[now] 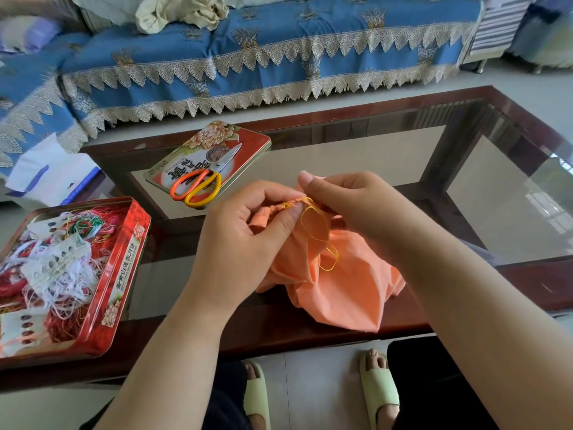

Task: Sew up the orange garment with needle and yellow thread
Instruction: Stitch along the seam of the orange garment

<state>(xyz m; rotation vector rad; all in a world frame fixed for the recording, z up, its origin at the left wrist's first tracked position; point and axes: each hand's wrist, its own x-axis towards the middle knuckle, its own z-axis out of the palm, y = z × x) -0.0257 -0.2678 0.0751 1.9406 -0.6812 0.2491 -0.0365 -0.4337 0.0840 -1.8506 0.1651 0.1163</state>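
While both hands, left (pixel 248 231) and right (pixel 347 206), pinch the orange garment (pixel 341 283) at its yellow thread (pixel 313 218), Chinese characters, too small to read, mark the red tin (pixel 124 274).

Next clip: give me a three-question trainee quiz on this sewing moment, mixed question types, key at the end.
1. True or false: the orange-handled metal scissors lie inside the open red tin of tangled threads.
2. Which hand bunches the stitched edge of the orange fabric garment?
3. The loose loop of thin yellow thread hangs: A) over the garment, B) over the flat floral tin lid.

Key: 1 false, they lie on the lid; 2 left hand; 3 A.
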